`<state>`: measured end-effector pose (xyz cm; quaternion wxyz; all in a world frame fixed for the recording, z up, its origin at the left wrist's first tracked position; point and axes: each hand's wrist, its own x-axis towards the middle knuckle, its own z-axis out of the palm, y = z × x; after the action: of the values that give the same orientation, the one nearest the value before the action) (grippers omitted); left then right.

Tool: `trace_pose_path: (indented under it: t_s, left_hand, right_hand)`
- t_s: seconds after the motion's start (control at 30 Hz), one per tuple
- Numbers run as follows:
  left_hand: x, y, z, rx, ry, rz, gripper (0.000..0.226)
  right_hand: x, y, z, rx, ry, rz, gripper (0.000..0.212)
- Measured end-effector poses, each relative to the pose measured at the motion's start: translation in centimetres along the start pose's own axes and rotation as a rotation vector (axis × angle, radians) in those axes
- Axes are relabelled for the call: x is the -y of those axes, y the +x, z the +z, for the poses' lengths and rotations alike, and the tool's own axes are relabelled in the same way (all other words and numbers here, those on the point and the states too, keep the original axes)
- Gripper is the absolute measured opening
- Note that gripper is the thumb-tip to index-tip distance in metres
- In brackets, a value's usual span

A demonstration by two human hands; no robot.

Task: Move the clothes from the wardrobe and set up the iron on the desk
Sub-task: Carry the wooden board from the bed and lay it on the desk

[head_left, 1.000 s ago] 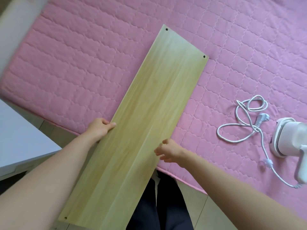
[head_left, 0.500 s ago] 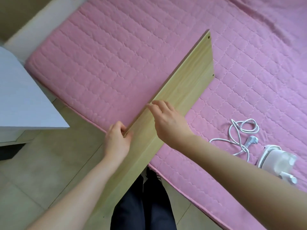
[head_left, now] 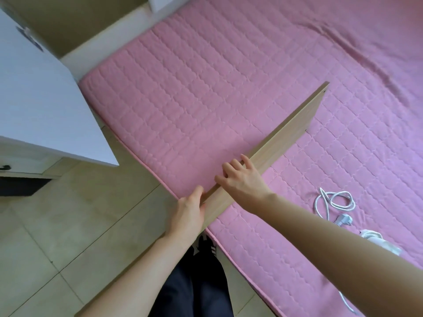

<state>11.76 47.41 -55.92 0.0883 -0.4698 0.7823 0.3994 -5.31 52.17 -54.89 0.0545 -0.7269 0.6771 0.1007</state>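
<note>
While the left hand (head_left: pixel 188 209) grips the near end of the board (head_left: pixel 286 139) and the right hand (head_left: pixel 242 177) curls its fingers over the top edge, the board stands tilted on edge over the pink bed (head_left: pixel 206 92). To the right the iron (head_left: pixel 375 242) lies on the bed, half hidden behind the right forearm, its white cord (head_left: pixel 334 202) coiled just beyond, and a white desk (head_left: pixel 41 99) stands off to the left.

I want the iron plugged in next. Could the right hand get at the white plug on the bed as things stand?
Probably not at once: the right hand grips the wooden board. The plug lies uncovered on the pink mattress beside that forearm, so after letting go, likely yes.
</note>
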Motion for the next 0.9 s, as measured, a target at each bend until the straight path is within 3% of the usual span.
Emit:
trace_pose_path:
  t_s: [0.27,0.6,0.73,0.9]
  left_hand:
    - [-1.8,-5.3,-3.8,0.057,0.145,0.020,0.018]
    - [-0.9,-15.4,-13.0,-0.186,0.091,-0.002,0.008]
    - [0.4,-20.4,-15.5,-0.384,0.031,0.055,0.007]
    - [3.7,-25.4,-16.6,-0.519,0.063,0.001,0.010]
  right_hand:
    - [1.6,-3.2,-4.5,0.093,0.021,-0.023,0.043]
    - [8.2,-5.3,-13.4,-0.042,0.237,-0.059,0.027]
    - [11.7,-5.9,-16.4,-0.087,0.377,-0.082,0.017]
    - [16.8,-6.4,-19.8,-0.171,0.517,-0.166,0.005]
